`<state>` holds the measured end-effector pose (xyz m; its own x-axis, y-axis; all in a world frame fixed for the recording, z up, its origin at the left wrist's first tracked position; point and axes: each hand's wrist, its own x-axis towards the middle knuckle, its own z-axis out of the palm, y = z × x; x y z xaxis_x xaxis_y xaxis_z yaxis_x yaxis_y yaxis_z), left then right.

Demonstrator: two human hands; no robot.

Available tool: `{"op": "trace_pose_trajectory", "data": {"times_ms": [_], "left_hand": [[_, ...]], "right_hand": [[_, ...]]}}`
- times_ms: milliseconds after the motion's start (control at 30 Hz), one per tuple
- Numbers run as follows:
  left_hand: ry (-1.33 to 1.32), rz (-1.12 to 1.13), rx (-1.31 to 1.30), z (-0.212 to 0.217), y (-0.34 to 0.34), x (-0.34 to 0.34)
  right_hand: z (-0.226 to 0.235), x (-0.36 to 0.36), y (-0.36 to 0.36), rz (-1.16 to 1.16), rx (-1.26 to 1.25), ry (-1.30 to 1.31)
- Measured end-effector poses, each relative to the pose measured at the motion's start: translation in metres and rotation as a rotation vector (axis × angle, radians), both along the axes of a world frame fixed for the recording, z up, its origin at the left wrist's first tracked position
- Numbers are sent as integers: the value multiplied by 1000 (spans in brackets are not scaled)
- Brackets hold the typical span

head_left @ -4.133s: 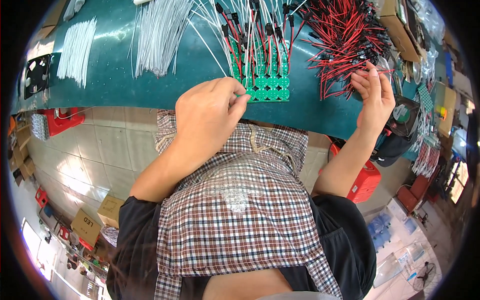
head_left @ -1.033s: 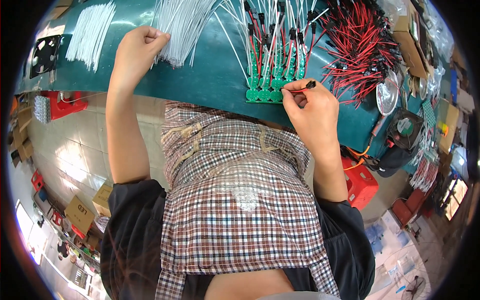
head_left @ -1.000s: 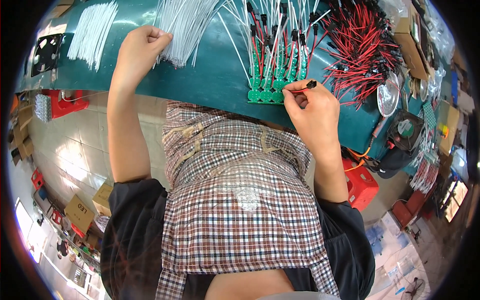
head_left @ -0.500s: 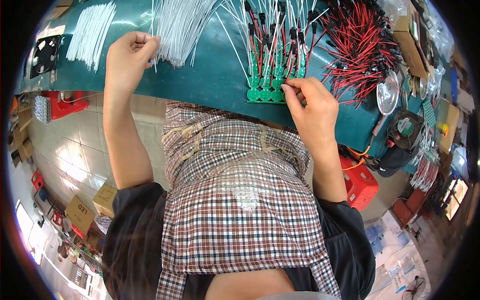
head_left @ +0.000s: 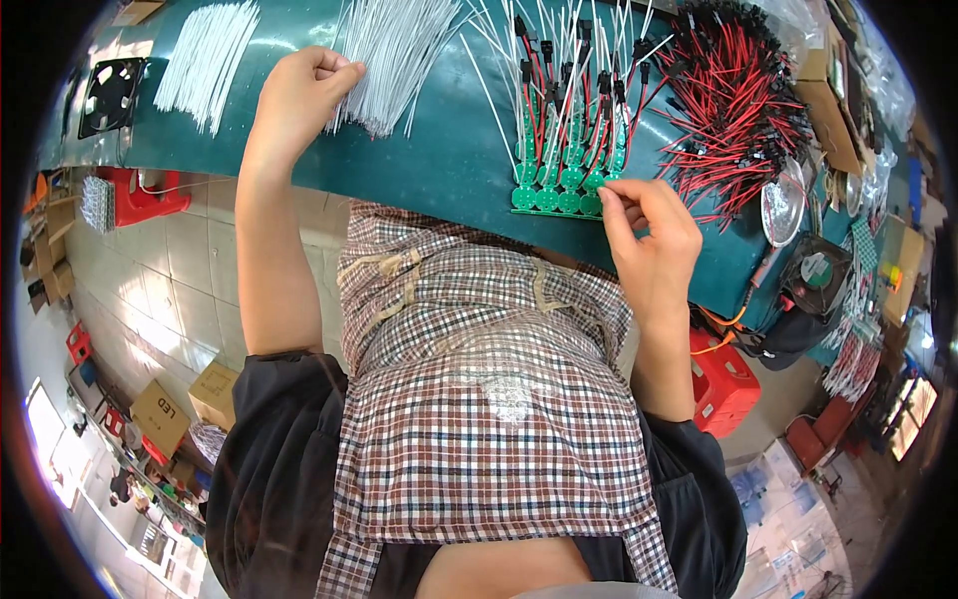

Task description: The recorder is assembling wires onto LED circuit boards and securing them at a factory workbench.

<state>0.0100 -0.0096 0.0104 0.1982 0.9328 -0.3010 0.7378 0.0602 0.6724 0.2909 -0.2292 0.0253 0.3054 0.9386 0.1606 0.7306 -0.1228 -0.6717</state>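
A thick bundle of thin white wires [head_left: 394,70] lies at the far middle of the table. My left hand [head_left: 304,100] is at its left edge, thumb and forefinger pinched on a white wire; the fingertips partly hide it. Right of the bundle lies a panel of round green circuit boards [head_left: 549,200], with white wires and red-black leads with black connectors [head_left: 546,48] rising from it. At the panel's near right corner, my right hand [head_left: 654,230] has thumb and forefinger closed on the board's edge, other fingers curled.
A second white wire bundle [head_left: 207,62] and a black fan [head_left: 112,97] lie at left. A heap of red-black leads [head_left: 733,100] fills the right, beside a clear scoop-like dish [head_left: 782,205], another fan [head_left: 813,270] and an orange cable [head_left: 733,317]. Red stools [head_left: 723,384] stand below the table.
The whole view has shifted, so the table things appear further right. My left hand has come closer to the white wire bundle. My right hand stays at the panel's corner.
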Motion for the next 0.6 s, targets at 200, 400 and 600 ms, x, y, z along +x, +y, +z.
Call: {"op": "trace_pose_trajectory", "data": {"times_ms": [200, 400, 600], "left_hand": [[-84, 82, 49, 9, -6, -11], [-364, 166, 57, 35, -37, 0], [-564, 58, 32, 33, -91, 35]], "right_hand": [[7, 30, -7, -324, 34, 43], [-7, 49, -6, -493, -172, 45], [-8, 46, 6, -479, -375, -85]]}}
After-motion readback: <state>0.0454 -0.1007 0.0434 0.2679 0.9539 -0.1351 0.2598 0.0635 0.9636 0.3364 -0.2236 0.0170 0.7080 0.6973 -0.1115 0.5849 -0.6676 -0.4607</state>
